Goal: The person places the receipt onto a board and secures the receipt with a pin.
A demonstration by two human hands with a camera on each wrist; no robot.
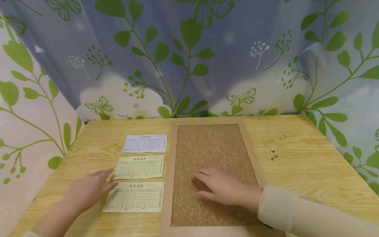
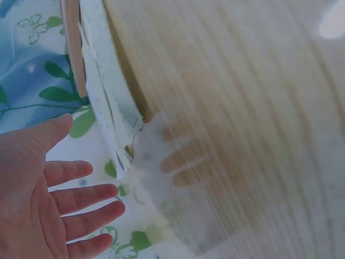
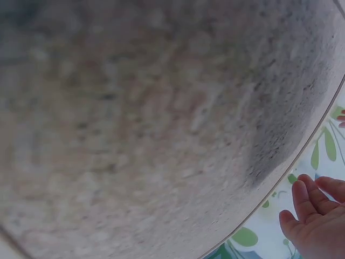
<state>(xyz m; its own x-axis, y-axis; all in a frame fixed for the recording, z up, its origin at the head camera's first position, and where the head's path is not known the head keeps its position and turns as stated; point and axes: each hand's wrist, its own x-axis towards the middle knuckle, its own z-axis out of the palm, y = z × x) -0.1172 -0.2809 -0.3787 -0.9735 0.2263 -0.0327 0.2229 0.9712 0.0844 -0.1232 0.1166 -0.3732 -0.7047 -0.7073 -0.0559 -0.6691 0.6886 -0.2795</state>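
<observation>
Three printed form slips lie in a column: a white slip (image 1: 144, 144) at the back, a pale yellow slip (image 1: 139, 167) in the middle and another yellow slip (image 1: 134, 197) in front. My left hand (image 1: 88, 189) is beside the left edges of the two yellow ones, fingers extended and holding nothing; the left wrist view shows its palm (image 2: 32, 210) and spread fingers. To the right of the slips lies a wood-framed corkboard (image 1: 207, 148). Over its lower half my right hand (image 1: 220, 186) reaches left, slightly blurred, with nothing in its loose fingers. Whether it touches the cork is unclear.
Several small shiny metal pieces (image 1: 273, 156), too small to identify, lie on the wooden table (image 1: 302, 164) right of the corkboard. Fainter small pieces (image 1: 282, 137) are behind them. A leaf-patterned curtain (image 1: 207, 82) encloses the table's back and sides.
</observation>
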